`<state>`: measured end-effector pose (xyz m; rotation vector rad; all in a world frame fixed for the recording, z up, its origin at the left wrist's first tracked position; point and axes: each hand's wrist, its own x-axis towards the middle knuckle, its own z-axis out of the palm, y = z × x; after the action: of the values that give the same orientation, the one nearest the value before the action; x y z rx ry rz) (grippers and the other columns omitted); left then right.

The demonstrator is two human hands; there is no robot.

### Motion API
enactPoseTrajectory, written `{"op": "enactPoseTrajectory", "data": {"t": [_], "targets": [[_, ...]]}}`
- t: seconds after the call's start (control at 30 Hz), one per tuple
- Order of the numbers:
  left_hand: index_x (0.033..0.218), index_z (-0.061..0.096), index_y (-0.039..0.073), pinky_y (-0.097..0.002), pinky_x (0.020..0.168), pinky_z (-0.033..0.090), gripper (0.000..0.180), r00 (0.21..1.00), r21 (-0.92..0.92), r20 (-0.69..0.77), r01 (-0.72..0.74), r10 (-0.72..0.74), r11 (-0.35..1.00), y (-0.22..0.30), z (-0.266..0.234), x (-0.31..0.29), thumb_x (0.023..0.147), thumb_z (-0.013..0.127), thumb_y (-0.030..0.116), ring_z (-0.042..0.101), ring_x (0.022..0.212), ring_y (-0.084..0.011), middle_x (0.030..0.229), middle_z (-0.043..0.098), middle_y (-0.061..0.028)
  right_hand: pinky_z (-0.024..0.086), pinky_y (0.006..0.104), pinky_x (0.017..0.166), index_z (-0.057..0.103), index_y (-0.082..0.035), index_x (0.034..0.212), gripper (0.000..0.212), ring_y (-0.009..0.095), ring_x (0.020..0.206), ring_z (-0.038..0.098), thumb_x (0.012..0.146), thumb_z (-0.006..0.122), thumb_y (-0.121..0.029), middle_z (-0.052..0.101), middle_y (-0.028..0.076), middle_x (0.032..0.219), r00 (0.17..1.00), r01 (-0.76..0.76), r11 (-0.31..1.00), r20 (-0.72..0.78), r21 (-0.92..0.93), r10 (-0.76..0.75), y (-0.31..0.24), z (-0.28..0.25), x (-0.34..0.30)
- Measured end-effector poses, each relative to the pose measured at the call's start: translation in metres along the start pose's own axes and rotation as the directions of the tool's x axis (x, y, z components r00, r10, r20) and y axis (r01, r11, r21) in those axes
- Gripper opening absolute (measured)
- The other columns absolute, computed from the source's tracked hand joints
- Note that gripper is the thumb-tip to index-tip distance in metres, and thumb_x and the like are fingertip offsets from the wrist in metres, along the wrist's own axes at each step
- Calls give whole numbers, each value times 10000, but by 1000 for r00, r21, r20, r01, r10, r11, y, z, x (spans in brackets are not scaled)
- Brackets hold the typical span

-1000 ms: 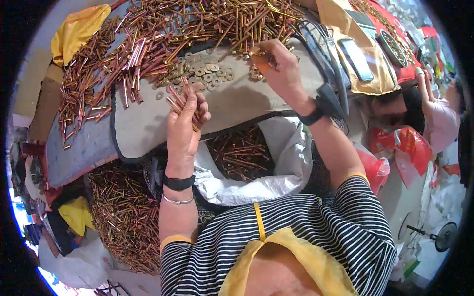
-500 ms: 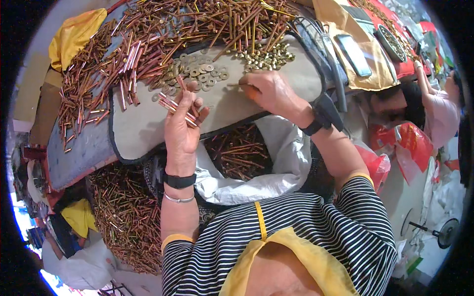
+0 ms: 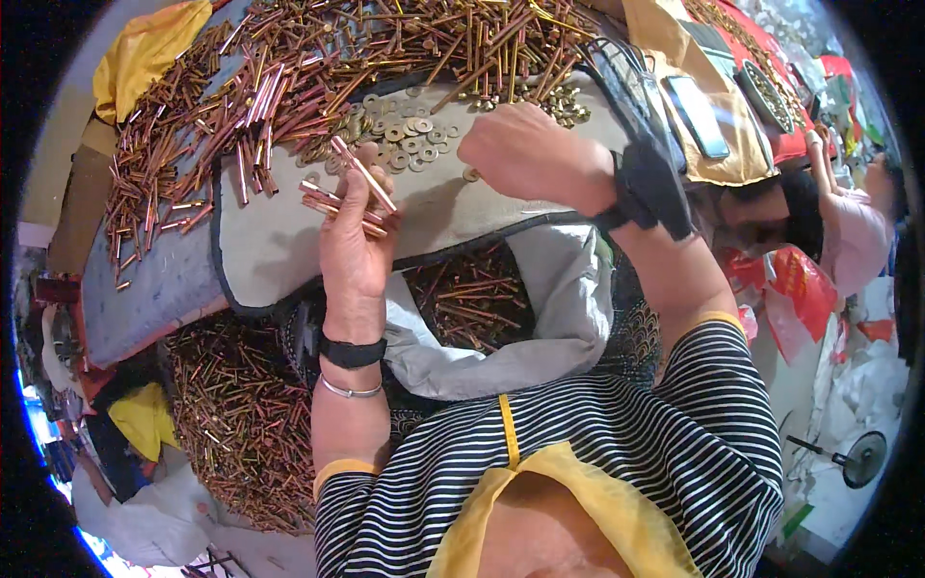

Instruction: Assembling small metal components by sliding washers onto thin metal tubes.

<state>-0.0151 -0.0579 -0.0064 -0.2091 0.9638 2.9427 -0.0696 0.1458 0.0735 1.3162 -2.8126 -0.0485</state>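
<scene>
My left hand [image 3: 358,226] is closed round several copper-coloured bolts [image 3: 364,176]; one stands out tilted between thumb and fingers, the others lie across the palm. My right hand [image 3: 530,154] is over the grey mat [image 3: 275,260], next to the brass-coloured nuts [image 3: 570,106], which it partly covers. Its back faces up and its fingers are hidden, so what they hold does not show. One washer [image 3: 470,175] is by its left edge. Between the hands spreads a group of loose flat washers [image 3: 412,144].
Copper-coloured bolts [image 3: 385,48] are heaped along the far side. A white sack [image 3: 568,328] with more bolts opens below the mat, and another bolt pile [image 3: 231,424] lies lower left. At right are a phone [image 3: 699,116], a red bag [image 3: 795,289] and another person's arm [image 3: 827,173].
My right hand has moved away from my left, up and right toward the nuts, and turned back-up. In my left hand, one bolt now stands out farther across the fingers.
</scene>
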Motion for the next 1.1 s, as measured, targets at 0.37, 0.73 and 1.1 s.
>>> {"op": "enactPoseTrajectory", "data": {"t": [0.37,0.73,1.1], "targets": [[1026,611,118,-327,692,542,180,1000,90,0,29,-29,995,-13,7,-3,873,637,210,644,910,-176,967,659,-29,492,430,636,618,-100,1053,321,360,690,609,753,513,-54,623,179,757,984,-149,912,-33,382,174,12,33,-27],[1045,574,136,-360,710,541,199,998,142,-53,-14,22,990,-20,3,1,878,630,229,617,944,-178,995,635,-31,487,429,602,617,-29,734,124,300,741,637,724,578,-146,610,175,717,973,125,991,-189,-42,-130,-8,13,-22],[1043,576,122,-360,727,556,191,998,104,-55,-21,27,994,-20,2,0,884,620,218,632,910,-168,984,645,-44,487,436,646,591,-126,1139,378,359,738,611,779,504,-53,636,174,803,993,-104,893,-11,439,121,14,33,-43]]}}
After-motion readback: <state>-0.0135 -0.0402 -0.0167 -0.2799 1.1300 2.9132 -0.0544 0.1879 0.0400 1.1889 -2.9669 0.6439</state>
